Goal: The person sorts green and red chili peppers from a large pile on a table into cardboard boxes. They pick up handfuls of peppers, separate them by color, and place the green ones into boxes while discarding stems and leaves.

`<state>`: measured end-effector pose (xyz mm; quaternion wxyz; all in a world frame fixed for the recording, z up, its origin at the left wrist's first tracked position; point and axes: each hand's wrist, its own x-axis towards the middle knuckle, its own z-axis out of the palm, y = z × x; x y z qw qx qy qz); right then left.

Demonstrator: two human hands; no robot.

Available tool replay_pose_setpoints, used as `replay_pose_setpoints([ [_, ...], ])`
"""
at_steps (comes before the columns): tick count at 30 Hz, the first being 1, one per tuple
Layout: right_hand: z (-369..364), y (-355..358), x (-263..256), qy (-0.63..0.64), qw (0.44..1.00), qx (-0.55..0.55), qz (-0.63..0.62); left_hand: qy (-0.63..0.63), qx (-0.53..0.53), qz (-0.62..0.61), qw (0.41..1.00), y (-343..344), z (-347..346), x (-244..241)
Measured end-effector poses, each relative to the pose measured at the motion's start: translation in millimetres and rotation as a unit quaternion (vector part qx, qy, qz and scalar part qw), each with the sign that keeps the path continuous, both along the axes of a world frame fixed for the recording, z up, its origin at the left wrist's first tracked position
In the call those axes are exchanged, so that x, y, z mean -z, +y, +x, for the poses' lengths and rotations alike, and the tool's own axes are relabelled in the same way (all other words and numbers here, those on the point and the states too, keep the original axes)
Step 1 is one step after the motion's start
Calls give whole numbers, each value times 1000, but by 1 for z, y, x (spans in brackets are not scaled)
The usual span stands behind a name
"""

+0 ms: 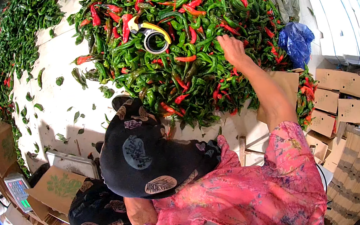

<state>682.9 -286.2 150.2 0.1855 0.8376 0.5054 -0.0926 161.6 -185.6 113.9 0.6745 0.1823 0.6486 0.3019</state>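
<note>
A large heap of green and red chili peppers [189, 59] spreads before me on a pale sheet [56, 67]. My right hand [232, 49] reaches to the right part of the heap, its curled fingers among green peppers. Whether it grips one is hidden. On top of the heap, left of that hand, lies a tape dispenser [155, 36] with a yellow handle. My left hand is out of sight; only its forearm [141, 209] shows beside my patterned black trousers [134, 153].
A second pepper heap [18, 42] lies at upper left, with loose peppers between. Cardboard boxes [57, 188] and a scale's keypad display [18, 192] are at left. On the right are a blue plastic bag [296, 41], pepper-filled cartons [324, 121] and stacked flat cardboard [356, 163].
</note>
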Motion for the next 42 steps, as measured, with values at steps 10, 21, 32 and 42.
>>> replay_pose_setpoints([
  [10, -7, -28, -38, 466, 786, 358, 195, 3, -23, 8, 1000, -9, -11, -2],
  [21, -61, -5, 26, 137, 970, 114, 163, 0, -42, 18, 999, -14, -19, -8],
  [32, -67, -10, -76, 750, 453, 353, 327, -96, -112, 154, 977, 36, -27, -39],
  [42, -203, 114, -222, 840, 478, 136, 217, -230, -24, 309, 922, 66, 20, -232],
])
